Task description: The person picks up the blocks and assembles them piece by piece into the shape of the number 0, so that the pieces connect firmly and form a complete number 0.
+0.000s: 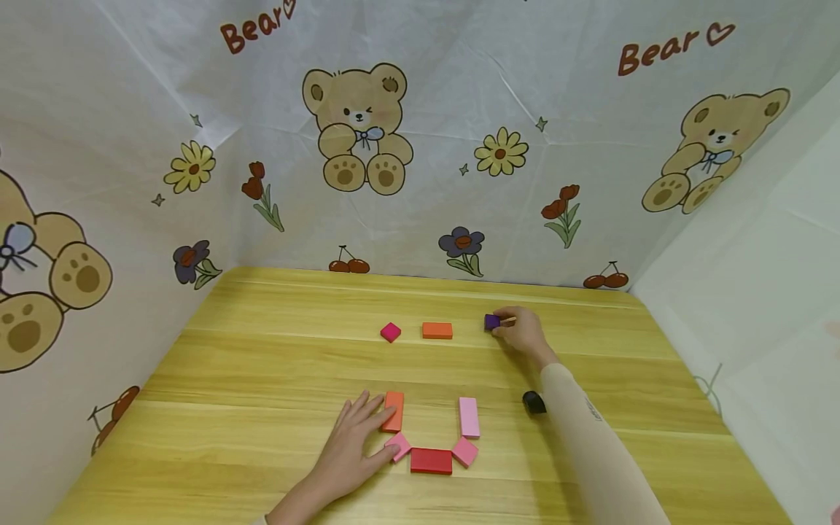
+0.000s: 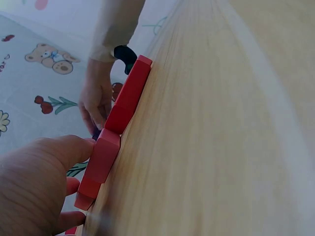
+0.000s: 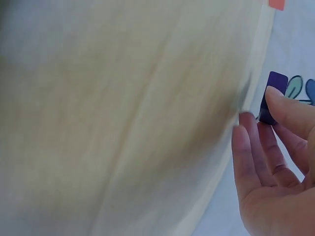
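Observation:
My right hand pinches a small purple block between thumb and fingertips near the back of the table; the right wrist view shows the block on edge in those fingers. At the front, the fingers of my left hand lie loosely extended, touching an orange block, with the thumb at a pink square block. These two join a U-shaped row with a red rectangular block, another pink square block and a pink rectangular block.
Toward the back of the wooden table lie a crimson square block and an orange rectangular block. A black rounded object shows beside the right forearm. A bear-printed cloth rises behind the table.

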`<state>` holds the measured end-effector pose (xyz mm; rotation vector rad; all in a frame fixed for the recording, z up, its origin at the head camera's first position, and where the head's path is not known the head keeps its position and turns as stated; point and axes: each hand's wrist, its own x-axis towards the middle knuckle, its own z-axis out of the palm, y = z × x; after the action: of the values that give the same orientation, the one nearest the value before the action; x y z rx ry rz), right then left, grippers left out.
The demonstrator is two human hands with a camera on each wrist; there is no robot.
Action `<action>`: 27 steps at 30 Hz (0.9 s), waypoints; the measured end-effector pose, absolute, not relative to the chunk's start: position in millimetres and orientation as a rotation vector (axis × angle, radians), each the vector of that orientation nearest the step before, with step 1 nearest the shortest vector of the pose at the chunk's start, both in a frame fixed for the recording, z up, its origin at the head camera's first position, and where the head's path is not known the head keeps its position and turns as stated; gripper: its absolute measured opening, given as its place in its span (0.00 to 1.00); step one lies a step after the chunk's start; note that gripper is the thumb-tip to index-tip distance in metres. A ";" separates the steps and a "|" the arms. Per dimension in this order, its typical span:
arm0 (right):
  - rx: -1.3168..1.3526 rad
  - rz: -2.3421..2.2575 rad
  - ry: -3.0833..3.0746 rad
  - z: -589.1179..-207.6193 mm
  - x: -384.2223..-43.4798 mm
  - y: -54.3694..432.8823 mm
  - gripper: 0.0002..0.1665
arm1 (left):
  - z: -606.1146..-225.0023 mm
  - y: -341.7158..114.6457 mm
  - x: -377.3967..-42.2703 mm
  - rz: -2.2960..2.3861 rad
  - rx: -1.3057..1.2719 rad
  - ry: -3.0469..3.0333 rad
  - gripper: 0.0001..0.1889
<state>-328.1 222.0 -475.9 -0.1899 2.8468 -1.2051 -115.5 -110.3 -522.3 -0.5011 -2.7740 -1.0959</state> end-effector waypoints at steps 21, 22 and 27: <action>-0.353 -1.324 2.770 -460.7 -266.4 204.6 0.22 | -523.4 -109.7 -115.3 -1.098 -0.498 -2.775 0.29; -0.369 -1.320 2.769 -460.4 -263.5 202.9 0.22 | -523.3 -109.6 -115.3 -1.099 -0.498 -2.774 0.29; -0.433 -1.298 2.766 -458.8 -251.7 195.3 0.21 | -522.9 -109.5 -114.9 -1.100 -0.496 -2.774 0.29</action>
<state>-251.7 195.3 -458.8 -0.4333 2.7657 -1.2976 -114.9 -109.5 -522.9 -0.4959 -2.7742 -1.0996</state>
